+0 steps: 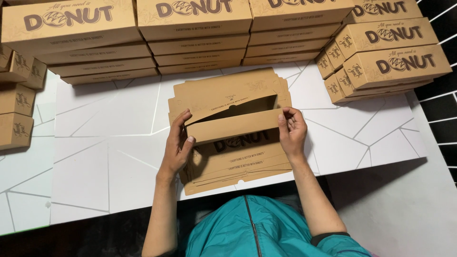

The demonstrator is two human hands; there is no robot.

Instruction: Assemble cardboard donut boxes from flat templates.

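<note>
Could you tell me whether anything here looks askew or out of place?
Only slightly: the right-hand stack of folded brown cardboard boxes sits skewed against the straight back-row stacks. The flat brown cardboard blank held in both hands looks undamaged.

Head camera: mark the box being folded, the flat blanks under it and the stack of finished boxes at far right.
Half-folded box (233, 126), head view, on its raised front flap.
Flat blanks (238, 164), head view, on the top sheet's printed face.
Finished boxes at far right (395, 64), head view, on the front box's side.

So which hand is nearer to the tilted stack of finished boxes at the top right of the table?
Right. The right hand grips the half-folded box on the side toward that tilted stack; the left hand grips its far end.
</note>
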